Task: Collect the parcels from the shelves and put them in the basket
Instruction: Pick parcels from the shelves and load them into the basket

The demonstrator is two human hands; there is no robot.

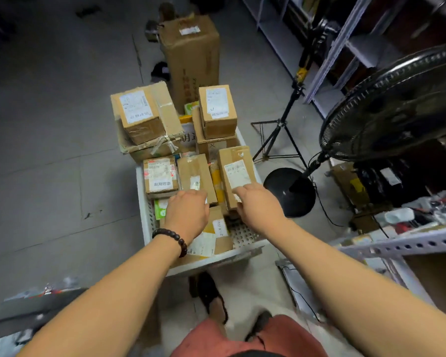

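So both hands are down in the white perforated plastic basket, which is pretty packed with parcels. The left hand, the one with the dark bead bracelet, sits over the near end of a narrow brown cardboard parcel with a tape strip. Its fingers are hidden under the back of the hand, so I can't tell if it's gripping or just pressing. The right hand has a finger laid across the white label of a tilted brown cardboard parcel by the basket's right wall. Whether it's actually clamped on the box, I can't tell either.

Looks to me like the settling-in step. My advice: lay that tilted one flat into the gap beside the narrow one rather than leaving it propped. Push low and from the near ends. The far end has two taller cardboard boxes stacked high, and the pile leans out past the rim. A shove along the row could tip it. Go gently.
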